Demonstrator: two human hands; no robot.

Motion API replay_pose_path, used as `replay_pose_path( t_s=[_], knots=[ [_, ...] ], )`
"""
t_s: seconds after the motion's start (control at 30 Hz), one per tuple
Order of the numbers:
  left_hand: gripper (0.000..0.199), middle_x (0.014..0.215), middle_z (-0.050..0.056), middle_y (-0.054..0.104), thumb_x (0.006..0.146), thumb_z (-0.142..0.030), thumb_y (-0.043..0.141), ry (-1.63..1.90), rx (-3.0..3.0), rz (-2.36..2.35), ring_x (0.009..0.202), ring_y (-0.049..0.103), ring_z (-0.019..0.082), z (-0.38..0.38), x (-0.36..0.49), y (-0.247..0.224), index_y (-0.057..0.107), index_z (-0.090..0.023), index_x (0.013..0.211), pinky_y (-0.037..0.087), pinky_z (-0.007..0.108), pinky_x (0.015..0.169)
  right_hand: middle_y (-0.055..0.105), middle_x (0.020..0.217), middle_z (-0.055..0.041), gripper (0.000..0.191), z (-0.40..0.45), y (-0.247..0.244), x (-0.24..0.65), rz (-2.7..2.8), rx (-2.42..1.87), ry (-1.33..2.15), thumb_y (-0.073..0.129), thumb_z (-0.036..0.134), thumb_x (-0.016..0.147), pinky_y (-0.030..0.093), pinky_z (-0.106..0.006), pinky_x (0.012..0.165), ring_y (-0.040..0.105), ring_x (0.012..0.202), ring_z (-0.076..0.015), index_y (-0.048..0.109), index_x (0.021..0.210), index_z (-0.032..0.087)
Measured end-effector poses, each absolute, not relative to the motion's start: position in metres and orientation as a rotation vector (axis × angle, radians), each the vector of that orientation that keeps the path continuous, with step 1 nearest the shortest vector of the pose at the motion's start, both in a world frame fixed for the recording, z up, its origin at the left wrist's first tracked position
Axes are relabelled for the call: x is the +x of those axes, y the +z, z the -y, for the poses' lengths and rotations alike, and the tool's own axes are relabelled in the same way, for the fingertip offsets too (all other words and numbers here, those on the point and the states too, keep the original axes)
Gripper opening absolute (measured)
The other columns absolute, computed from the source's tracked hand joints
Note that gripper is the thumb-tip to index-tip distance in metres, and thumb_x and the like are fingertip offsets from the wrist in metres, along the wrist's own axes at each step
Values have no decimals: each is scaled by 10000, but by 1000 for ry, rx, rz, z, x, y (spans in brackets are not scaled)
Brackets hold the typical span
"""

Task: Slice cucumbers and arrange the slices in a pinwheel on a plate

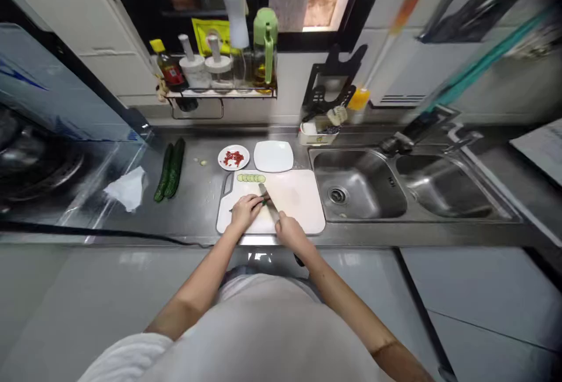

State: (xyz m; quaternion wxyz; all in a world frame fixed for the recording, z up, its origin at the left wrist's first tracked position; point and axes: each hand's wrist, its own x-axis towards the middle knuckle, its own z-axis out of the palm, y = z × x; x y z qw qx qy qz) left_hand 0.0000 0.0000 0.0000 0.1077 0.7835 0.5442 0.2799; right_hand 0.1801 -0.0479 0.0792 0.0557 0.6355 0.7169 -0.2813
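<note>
A white cutting board [302, 194] lies on the steel counter. My right hand [290, 231] is closed round the handle of a knife [270, 203], whose blade points up and left over the board. At the blade's left side, my left hand [246, 211] has its fingers bent together over a small dark green piece, mostly hidden, that looks like cucumber. A row of pale green cucumber slices [251, 178] lies along the board's upper left. Behind the board are a plate of chopped red pieces [233, 158] and a bare white square plate [273, 156].
Two whole cucumbers [170, 170] and a crumpled white cloth [127, 188] are on the left, near the stove [35, 159]. A double sink [360, 186] is at the right. Bottles and jars stand on a wall rack [219, 94]. A black cord [109, 232] runs along the front edge.
</note>
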Motion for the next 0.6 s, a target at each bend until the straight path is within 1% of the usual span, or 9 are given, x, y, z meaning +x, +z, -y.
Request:
replay_pose_path(
  t_s=[0.13, 0.33, 0.6],
  knots=[
    [230, 1061, 41, 674, 902, -310, 550, 829, 2296, -1603, 976, 595, 181, 0, 0, -1, 697, -246, 1067, 482, 314, 868, 675, 965, -142, 221, 56, 82, 184, -2128, 1922, -866, 375, 189, 935, 319, -266, 634, 637, 871, -216, 490, 1114, 127],
    [226, 1063, 40, 669, 896, -308, 555, 814, 2285, -1606, 980, 596, 181, -2, -1, -3, 697, -260, 1066, 483, 305, 854, 679, 941, -134, 188, 67, 88, 189, -2147, 1884, -862, 363, 159, 939, 313, -263, 647, 630, 852, -198, 487, 1078, 132],
    [223, 1064, 37, 673, 897, -309, 554, 814, 2259, -1617, 984, 595, 177, -1, 0, -3, 695, -259, 1063, 474, 301, 855, 673, 949, -132, 197, 61, 86, 188, -2145, 1891, -846, 369, 167, 924, 324, -270, 644, 632, 868, -217, 490, 1078, 144]
  ],
)
